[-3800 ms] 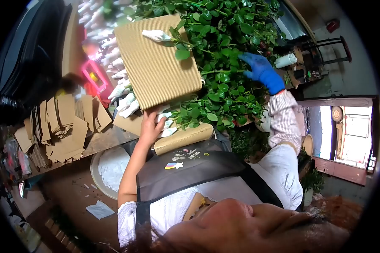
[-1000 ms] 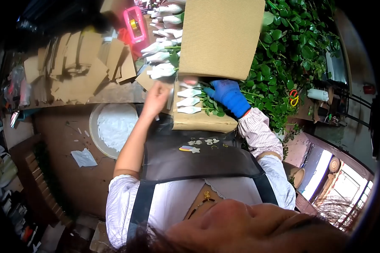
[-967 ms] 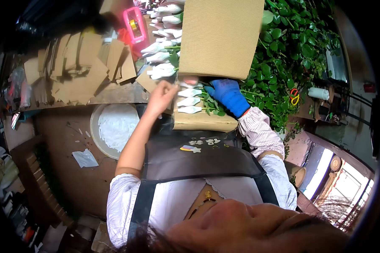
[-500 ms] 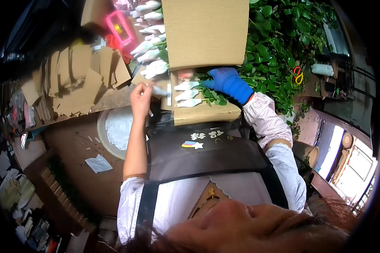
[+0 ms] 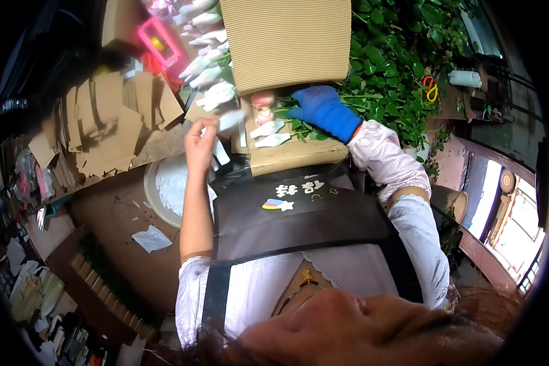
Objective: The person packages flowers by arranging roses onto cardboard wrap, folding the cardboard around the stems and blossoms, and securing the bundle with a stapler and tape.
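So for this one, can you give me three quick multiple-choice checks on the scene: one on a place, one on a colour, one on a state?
1. Where is the right hand?
A. on the flower stems over the cardboard box
B. on a round tray
C. in an apron pocket

2. What colour is its glove?
A. red
B. yellow
C. blue

3. How is the left hand?
A. gloved and flat
B. bare, pinching a white sleeve
C. bare and empty

Answers:
1 A: the hand lies among the green stems on the box.
2 C: the glove is plainly blue.
3 B: bare fingers close on the white piece.
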Available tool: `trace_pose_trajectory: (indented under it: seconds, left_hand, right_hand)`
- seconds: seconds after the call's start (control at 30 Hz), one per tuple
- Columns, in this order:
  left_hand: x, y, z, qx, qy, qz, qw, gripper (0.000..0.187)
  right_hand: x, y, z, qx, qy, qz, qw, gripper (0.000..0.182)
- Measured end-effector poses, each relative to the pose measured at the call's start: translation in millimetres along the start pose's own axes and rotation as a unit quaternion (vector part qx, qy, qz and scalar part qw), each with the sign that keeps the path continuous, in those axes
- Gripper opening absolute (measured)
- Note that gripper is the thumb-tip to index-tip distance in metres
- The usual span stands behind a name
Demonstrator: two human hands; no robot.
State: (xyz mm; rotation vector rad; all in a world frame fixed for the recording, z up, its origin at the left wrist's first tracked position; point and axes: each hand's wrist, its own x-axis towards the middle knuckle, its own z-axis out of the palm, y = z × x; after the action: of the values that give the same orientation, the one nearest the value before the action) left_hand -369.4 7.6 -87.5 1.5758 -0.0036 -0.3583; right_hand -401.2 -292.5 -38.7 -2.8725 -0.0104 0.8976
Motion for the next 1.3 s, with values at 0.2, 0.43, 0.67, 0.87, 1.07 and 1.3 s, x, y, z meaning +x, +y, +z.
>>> trace_pose_trajectory:
  seconds: [0.2,0.43,0.67,0.87,1.07,1.3]
  left_hand:
    - [-15.6,7.2,32.6,0.242,-0.119,0.012,0.963,0.029]
    - [-15.6,14.9,29.7,0.184,-0.180,-0.086,0.962,0.024]
    - [-39.7,10.0,-33.7,0.062,-0.062,-0.044,0.995,0.019]
    - [-28.5,3.6,11.8,0.247,-0.147,-0.004,0.958,0.028]
    - [-9.6,14.7,29.6,0.270,-0.323,-0.116,0.899,0.030]
    - [-32.4,-0.5,-5.0,0.241,-0.152,-0.087,0.955,0.025]
  right_hand:
    - [-0.1,-8.5,3.8,-0.045,-0.010,-0.027,0.999,0.045]
    - [7.7,-9.6,29.4,-0.066,0.046,0.016,0.997,0.036]
    - [-48.9,-3.1,-21.2,0.045,0.073,-0.024,0.996,0.053]
    - [-49.6,-34.7,-33.0,-0.009,-0.098,-0.143,0.985,0.037]
    - [-21.0,-45.0,10.4,-0.118,-0.075,-0.157,0.978,0.024]
    - [-13.5,-48.5,11.6,-0.158,-0.105,-0.166,0.968,0.023]
